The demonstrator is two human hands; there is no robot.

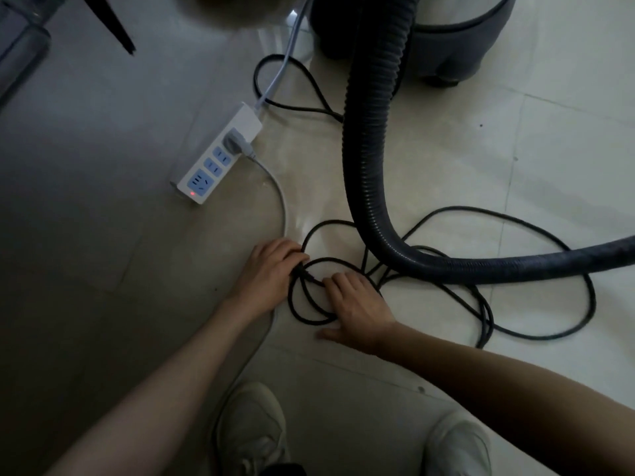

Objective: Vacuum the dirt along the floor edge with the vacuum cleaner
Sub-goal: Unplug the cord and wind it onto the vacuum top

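The grey vacuum cleaner body (460,39) stands on the tiled floor at the top. Its thick ribbed black hose (371,149) runs down and curves off to the right edge. A thin black power cord (474,297) lies in loose loops on the floor below the hose. My left hand (268,269) grips a bunch of the cord's loops at their left side. My right hand (354,304) lies over the coil just to the right, fingers curled onto the cord and thumb flat on the floor.
A white power strip (220,159) with a lit red light lies on the floor to the upper left; a grey plug and white cable (280,197) sit in it. My two pale shoes (254,431) show at the bottom. Dark furniture legs (113,22) stand top left.
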